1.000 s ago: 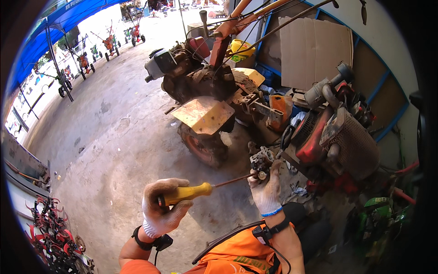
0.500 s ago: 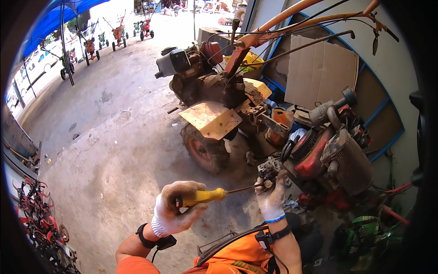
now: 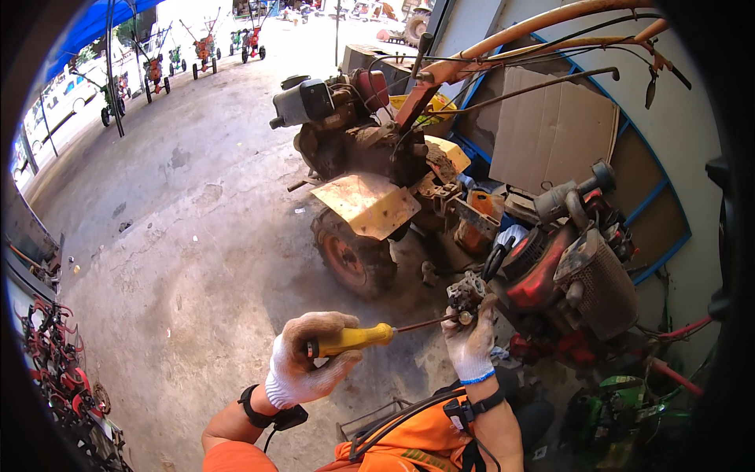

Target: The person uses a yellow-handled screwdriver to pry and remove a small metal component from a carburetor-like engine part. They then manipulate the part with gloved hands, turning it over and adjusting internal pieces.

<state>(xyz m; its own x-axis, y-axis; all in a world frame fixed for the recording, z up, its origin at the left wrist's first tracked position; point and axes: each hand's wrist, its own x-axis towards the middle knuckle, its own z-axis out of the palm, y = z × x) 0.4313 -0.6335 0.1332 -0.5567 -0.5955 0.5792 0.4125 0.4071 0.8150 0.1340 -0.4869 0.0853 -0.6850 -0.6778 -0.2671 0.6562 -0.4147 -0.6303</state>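
My left hand [image 3: 292, 368], in a white knit glove with a soiled palm, is closed around the yellow handle of a screwdriver [image 3: 355, 338]. Its long shaft points right, and the tip meets a small metal part that looks like a carburetor [image 3: 465, 293]. Gripping that part from below and its right side is my gloved right hand [image 3: 470, 346], whose fingers partly cover it. Exactly what the tip touches is too small to make out.
Ahead stands a dirty walking tractor [image 3: 358, 197] with yellow fenders and orange handlebars. Close on the right is a red engine [image 3: 543, 271] with a perforated muffler cover. Red and black metal parts [image 3: 63, 354] lie at the left. A cardboard sheet [image 3: 550, 126] leans behind.
The view has shifted slightly. The carburetor has tilted a little and sits slightly higher in my right hand's grip. My left hand keeps its hold on the screwdriver, tip still against the part.
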